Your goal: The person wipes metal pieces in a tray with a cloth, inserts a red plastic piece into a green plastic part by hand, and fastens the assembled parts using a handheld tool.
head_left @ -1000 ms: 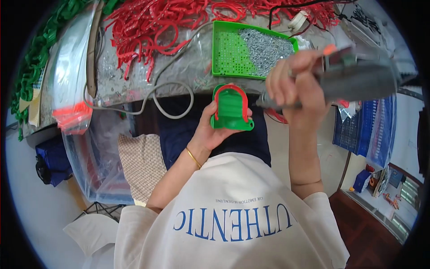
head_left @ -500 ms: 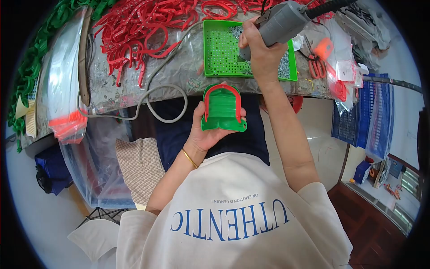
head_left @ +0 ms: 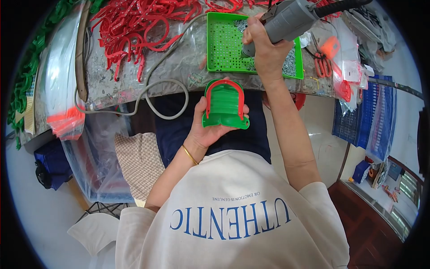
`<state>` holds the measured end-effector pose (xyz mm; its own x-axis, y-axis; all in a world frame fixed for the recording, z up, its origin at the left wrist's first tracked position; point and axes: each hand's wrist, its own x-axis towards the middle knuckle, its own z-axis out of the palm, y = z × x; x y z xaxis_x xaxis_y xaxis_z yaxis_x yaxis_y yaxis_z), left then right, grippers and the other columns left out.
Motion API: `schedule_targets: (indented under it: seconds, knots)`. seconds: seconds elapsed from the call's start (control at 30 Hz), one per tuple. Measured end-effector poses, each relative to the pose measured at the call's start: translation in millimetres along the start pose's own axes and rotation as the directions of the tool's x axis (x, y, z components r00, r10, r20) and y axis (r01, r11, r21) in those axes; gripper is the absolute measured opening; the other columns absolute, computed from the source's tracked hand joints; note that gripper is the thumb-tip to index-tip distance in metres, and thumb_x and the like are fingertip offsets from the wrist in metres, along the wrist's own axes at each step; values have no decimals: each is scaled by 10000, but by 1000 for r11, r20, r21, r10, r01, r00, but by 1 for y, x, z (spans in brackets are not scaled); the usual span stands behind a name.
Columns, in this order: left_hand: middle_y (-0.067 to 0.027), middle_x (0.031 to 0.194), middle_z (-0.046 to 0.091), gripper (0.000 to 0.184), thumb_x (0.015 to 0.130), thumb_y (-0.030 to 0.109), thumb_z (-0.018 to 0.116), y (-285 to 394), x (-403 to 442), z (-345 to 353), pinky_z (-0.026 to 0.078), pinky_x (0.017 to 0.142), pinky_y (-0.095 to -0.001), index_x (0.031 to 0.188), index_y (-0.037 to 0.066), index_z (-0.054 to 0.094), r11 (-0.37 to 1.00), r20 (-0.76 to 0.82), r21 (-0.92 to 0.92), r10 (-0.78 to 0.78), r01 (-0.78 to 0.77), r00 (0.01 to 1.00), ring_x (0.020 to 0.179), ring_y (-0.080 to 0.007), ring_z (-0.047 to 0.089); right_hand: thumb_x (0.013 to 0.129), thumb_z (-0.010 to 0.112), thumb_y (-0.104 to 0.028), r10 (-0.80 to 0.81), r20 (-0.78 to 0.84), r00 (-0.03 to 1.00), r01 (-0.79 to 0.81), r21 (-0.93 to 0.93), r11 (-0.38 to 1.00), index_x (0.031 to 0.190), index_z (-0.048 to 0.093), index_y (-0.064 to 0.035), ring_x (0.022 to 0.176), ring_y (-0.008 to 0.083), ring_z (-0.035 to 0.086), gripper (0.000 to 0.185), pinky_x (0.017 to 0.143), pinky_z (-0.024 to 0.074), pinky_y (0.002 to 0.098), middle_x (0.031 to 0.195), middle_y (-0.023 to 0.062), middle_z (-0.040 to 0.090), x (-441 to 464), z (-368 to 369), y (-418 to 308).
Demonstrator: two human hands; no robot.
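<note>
My left hand (head_left: 204, 123) holds a green plastic piece (head_left: 224, 105) from below, with its hollow side up. A red U-shaped strip (head_left: 241, 96) lies along the inside of its rim. My right hand (head_left: 268, 51) is wrapped round a grey power screwdriver (head_left: 291, 20), whose tip points down over the green tray (head_left: 228, 45). Small metal screws (head_left: 289, 65) fill the right part of this tray. The tool and my right hand hide part of them, and the tool's very tip cannot be made out.
Red strips (head_left: 143, 27) are heaped at the back. A grey cable (head_left: 159, 67) loops over the table's front edge. Orange-handled scissors (head_left: 322, 67) lie right of the tray. Plastic bags (head_left: 62, 71) and green parts (head_left: 27, 85) are at the left.
My right hand has swung the screwdriver from the green piece at the right up over the tray of screws. My left hand keeps its hold on the green piece.
</note>
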<state>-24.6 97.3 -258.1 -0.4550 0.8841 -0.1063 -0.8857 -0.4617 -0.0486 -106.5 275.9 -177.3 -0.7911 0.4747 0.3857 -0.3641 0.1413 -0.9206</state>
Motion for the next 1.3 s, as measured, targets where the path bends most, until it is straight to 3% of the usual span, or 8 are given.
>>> schedule_targets:
  seconds: [0.1,0.23,0.3,0.4,0.93,1.13,1.2,1.3]
  knots:
    - [-296,1287,529,890,842,682,545,-4,1,-5,452,1007,-525,1418,21,394,997,0,-57,42,-42,999,1188,-414,547,893,624,-28,-16,-9,1000,16,-26,1000,947,564,20,554,132,558,94,558,476,285,645,46,566,0,0,0]
    - [-299,1292,524,876,854,672,537,-4,-1,-7,453,1005,-525,1419,19,393,992,-14,-120,36,-38,999,1194,-416,541,903,607,-33,-73,-3,997,73,78,994,950,563,23,542,134,531,85,555,457,284,635,42,540,5,4,-2]
    - [-304,1298,519,872,860,670,531,-2,2,-8,452,1005,-528,1419,16,392,985,49,-170,-15,23,999,1196,-422,536,920,624,-99,-145,34,989,43,867,497,927,570,-41,534,85,489,80,523,423,244,666,4,520,10,15,-9]
    - [-305,1304,515,876,856,674,534,-3,4,-6,452,1005,-526,1415,14,396,985,6,-175,-9,10,1000,1201,-423,533,923,621,-89,54,-22,998,-47,264,963,933,555,-42,529,84,483,82,510,414,248,651,0,506,-10,13,-66]
    - [-171,1460,414,803,878,638,528,-5,-2,7,361,1060,-604,1469,132,332,998,-146,52,46,-39,988,1332,-359,429,901,601,-37,188,248,950,-252,256,933,923,552,-4,533,99,443,62,523,394,270,625,10,463,-71,40,-84]
    - [-165,1452,423,809,871,636,539,-4,-3,1,366,1058,-602,1469,133,332,938,53,-344,-26,42,998,1329,-355,434,911,586,-45,221,256,941,-310,392,866,919,551,-4,538,101,451,54,526,395,268,628,12,469,-75,39,-80]
    - [-166,1452,423,810,868,636,545,-5,-4,9,368,1056,-603,1467,131,337,998,-156,56,45,-36,987,1326,-355,437,911,586,-46,213,247,945,-296,376,878,919,553,-3,539,106,460,55,529,402,269,629,18,479,-75,41,-81]
    - [-170,1450,422,813,864,638,551,-5,-3,8,370,1055,-602,1462,129,342,998,-155,46,44,-37,987,1326,-355,436,909,588,-48,183,256,949,-271,368,890,919,558,-1,540,115,478,56,534,417,273,630,29,495,-74,39,-77]
